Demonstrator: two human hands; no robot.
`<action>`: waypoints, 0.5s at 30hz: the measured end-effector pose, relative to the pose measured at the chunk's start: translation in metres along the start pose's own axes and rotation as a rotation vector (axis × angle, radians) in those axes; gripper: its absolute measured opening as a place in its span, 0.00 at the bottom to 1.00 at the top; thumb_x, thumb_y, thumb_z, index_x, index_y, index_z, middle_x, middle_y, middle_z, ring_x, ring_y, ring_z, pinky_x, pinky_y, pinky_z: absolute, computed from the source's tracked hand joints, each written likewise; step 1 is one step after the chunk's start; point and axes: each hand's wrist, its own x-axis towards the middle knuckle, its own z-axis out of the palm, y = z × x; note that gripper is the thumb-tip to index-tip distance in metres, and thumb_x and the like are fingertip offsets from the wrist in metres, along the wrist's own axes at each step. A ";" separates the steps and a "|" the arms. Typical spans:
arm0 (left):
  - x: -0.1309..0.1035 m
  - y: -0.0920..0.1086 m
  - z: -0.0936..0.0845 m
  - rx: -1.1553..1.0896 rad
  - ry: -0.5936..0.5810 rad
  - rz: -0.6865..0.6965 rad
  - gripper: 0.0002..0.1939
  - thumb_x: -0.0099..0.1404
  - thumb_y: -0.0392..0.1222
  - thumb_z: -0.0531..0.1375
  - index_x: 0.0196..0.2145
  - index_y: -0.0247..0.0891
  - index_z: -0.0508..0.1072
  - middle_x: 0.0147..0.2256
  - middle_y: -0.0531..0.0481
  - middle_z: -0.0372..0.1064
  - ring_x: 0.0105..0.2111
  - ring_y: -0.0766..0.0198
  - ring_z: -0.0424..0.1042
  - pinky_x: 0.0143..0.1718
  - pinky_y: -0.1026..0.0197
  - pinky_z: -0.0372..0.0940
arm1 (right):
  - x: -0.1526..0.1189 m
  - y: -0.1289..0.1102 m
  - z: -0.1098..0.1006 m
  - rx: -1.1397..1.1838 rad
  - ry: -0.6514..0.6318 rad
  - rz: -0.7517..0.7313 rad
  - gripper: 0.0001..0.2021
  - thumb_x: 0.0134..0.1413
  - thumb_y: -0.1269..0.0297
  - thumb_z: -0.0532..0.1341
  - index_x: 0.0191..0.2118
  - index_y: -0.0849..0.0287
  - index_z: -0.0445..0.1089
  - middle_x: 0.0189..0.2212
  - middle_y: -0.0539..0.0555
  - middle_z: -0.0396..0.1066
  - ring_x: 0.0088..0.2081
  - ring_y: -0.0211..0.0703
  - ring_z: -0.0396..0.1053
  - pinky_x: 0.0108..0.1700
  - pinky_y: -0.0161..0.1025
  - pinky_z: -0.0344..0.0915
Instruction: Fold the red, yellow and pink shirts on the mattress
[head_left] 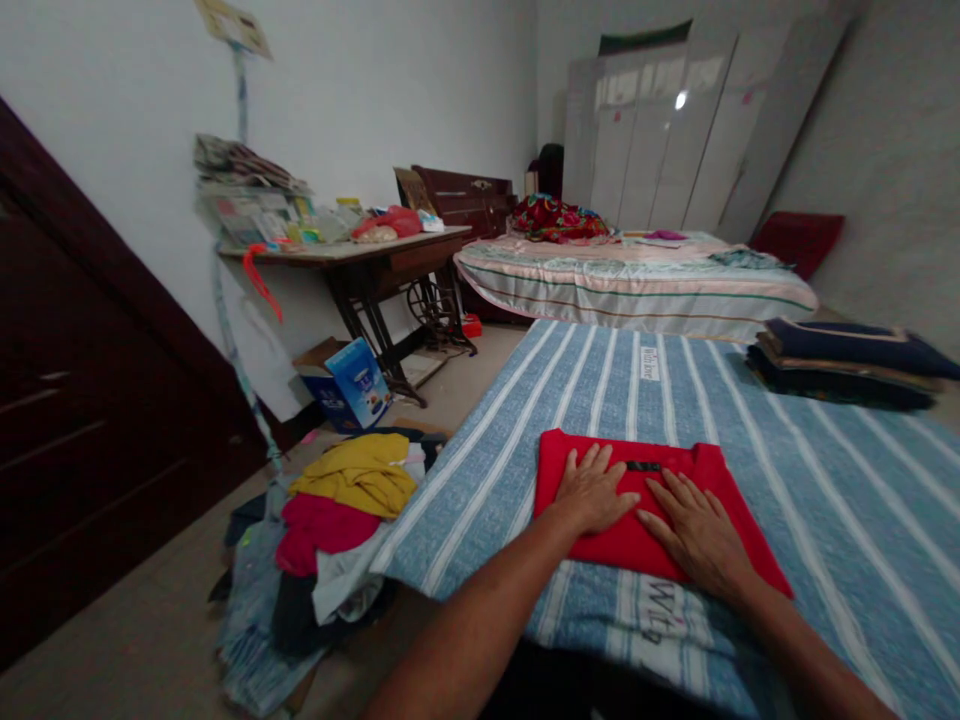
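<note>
A folded red garment (622,545) lies flat on a blue and white striped cloth (480,480), with a small dark label near its upper middle. My left hand (594,490) rests palm down on its left part, fingers spread. On the right part lies my right hand (697,530), also flat with its fingers apart. The two hands are close together, their thumbs pointing toward each other just below the label. Neither hand grips the fabric.
Folded dark clothes (847,365) are stacked at the right. A clothes pile (337,540) is on the floor at left, by a blue box (356,385). Behind stand a sewing machine table (345,250), a bed (637,285) and a wardrobe (660,130).
</note>
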 end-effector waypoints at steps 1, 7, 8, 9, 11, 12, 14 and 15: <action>0.000 0.000 0.001 0.002 0.002 0.001 0.35 0.66 0.62 0.41 0.63 0.40 0.53 0.67 0.42 0.37 0.66 0.51 0.34 0.63 0.39 0.34 | 0.000 0.001 0.001 -0.003 0.002 -0.005 0.28 0.61 0.48 0.47 0.61 0.59 0.59 0.64 0.61 0.51 0.63 0.55 0.49 0.60 0.54 0.48; -0.002 0.002 0.000 -0.016 0.008 0.017 0.35 0.66 0.62 0.41 0.63 0.37 0.53 0.67 0.38 0.37 0.66 0.50 0.35 0.63 0.39 0.33 | -0.001 0.005 0.009 -0.026 0.009 -0.015 0.29 0.61 0.48 0.47 0.61 0.58 0.59 0.64 0.61 0.51 0.64 0.55 0.49 0.60 0.55 0.49; -0.002 0.002 0.000 -0.017 0.002 0.014 0.35 0.66 0.61 0.42 0.63 0.37 0.53 0.67 0.39 0.36 0.66 0.50 0.35 0.63 0.39 0.33 | -0.001 0.005 0.010 -0.026 0.011 -0.018 0.28 0.61 0.48 0.47 0.61 0.58 0.59 0.64 0.61 0.51 0.64 0.55 0.49 0.60 0.55 0.50; -0.002 0.002 0.000 -0.016 -0.003 0.012 0.35 0.66 0.61 0.42 0.63 0.37 0.53 0.67 0.39 0.36 0.66 0.50 0.35 0.63 0.39 0.33 | -0.001 0.006 0.010 -0.024 0.016 -0.022 0.28 0.61 0.48 0.47 0.61 0.58 0.59 0.64 0.61 0.51 0.64 0.55 0.49 0.59 0.55 0.50; -0.002 0.003 0.000 -0.013 -0.004 0.012 0.35 0.66 0.61 0.41 0.63 0.37 0.52 0.67 0.39 0.36 0.66 0.51 0.35 0.63 0.39 0.33 | -0.001 0.006 0.010 -0.018 0.030 -0.026 0.28 0.61 0.48 0.47 0.61 0.58 0.59 0.64 0.61 0.51 0.63 0.55 0.49 0.59 0.55 0.51; -0.002 0.002 0.000 -0.012 0.000 0.013 0.35 0.66 0.62 0.41 0.63 0.37 0.53 0.67 0.39 0.36 0.66 0.50 0.35 0.63 0.39 0.33 | -0.001 0.006 0.010 -0.014 0.034 -0.027 0.28 0.61 0.49 0.47 0.61 0.58 0.59 0.64 0.61 0.51 0.63 0.55 0.49 0.59 0.55 0.51; -0.001 0.001 0.002 -0.007 0.011 0.015 0.35 0.66 0.62 0.41 0.63 0.37 0.53 0.67 0.39 0.36 0.66 0.50 0.35 0.63 0.39 0.33 | -0.001 0.007 0.011 -0.007 0.029 -0.031 0.28 0.61 0.49 0.46 0.61 0.59 0.59 0.64 0.62 0.51 0.63 0.55 0.49 0.59 0.55 0.50; -0.001 0.001 0.003 -0.005 0.012 0.014 0.35 0.66 0.62 0.41 0.63 0.38 0.53 0.67 0.40 0.36 0.66 0.51 0.35 0.63 0.39 0.33 | -0.001 0.007 0.011 -0.004 0.026 -0.033 0.28 0.61 0.50 0.46 0.61 0.59 0.59 0.64 0.61 0.51 0.64 0.55 0.49 0.59 0.55 0.50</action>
